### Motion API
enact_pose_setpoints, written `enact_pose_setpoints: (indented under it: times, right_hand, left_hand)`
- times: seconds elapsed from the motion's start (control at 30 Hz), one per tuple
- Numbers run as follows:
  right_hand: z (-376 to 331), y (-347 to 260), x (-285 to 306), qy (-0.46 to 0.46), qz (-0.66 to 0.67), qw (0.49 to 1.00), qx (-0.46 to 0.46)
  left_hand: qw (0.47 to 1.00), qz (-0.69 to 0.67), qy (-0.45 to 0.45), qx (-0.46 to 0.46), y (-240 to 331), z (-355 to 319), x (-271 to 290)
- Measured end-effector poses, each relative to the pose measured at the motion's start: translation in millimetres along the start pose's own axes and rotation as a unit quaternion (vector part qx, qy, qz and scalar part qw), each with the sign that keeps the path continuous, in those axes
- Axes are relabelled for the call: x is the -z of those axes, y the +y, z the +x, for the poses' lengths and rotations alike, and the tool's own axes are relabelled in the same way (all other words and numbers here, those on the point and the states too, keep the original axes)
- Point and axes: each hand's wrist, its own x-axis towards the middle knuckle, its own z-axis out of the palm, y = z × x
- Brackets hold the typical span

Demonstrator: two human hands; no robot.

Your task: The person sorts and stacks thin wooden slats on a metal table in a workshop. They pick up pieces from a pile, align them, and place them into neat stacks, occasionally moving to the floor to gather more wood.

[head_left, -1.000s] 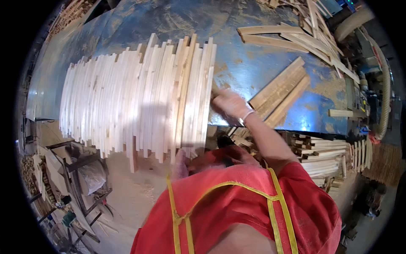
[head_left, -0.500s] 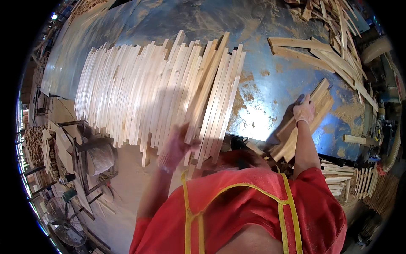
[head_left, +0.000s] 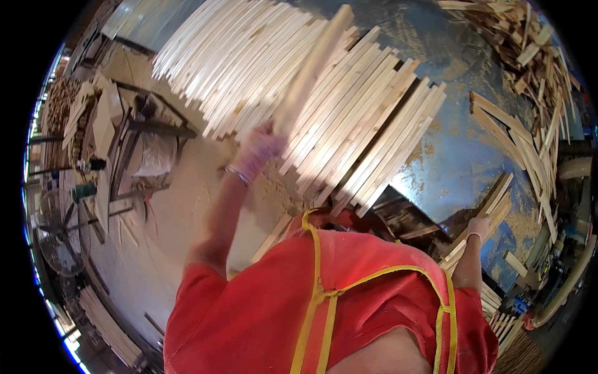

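In my gloved left hand (head_left: 265,146), closed round its near end, is a pale wooden strip (head_left: 314,68). The strip is blurred and slants up and away over a long row of wooden strips (head_left: 358,112) laid side by side on a blue metal table (head_left: 433,153). A dark gap runs between strips near the row's right side. Over at the right, my gloved right hand (head_left: 478,227) grips a small bundle of wooden strips (head_left: 498,199) at the table's near edge. Its fingertips are partly hidden.
Loose offcuts (head_left: 523,137) lie at the table's right, rising to a heap (head_left: 523,47) at the far right. A metal frame (head_left: 156,128) and a fan (head_left: 59,243) stand on the left. Stacked strips (head_left: 109,327) lie at the lower left.
My left hand has lifted one strip and swung it left across the row. My right hand remains at the bundle. The view has shifted, so the row appears higher and farther right.
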Motion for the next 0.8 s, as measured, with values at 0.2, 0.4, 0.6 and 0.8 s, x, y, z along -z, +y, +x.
enact_pose_setpoints:
  times: [0.2, 0.4, 0.6, 0.8]
  right_hand:
    - [-78, -60, -61, -0.047, 0.282, 0.938, 0.193]
    - [-168, -176, -90, -0.322, 0.56, 0.723, 0.247]
    - [-113, -202, -87, -0.307, 0.532, 0.762, 0.201]
    - [-34, -211, -93, -0.322, 0.589, 0.714, 0.199]
  left_hand:
    - [0.782, 0.45, 0.382, -0.201, -21, -6, 57]
    - [0.987, 0.018, 0.111, 0.113, -103, -56, -11]
    - [0.891, -0.372, 0.217, 0.144, -125, 5, -49]
    - [0.98, -0.121, -0.052, 0.146, -63, -78, -128]
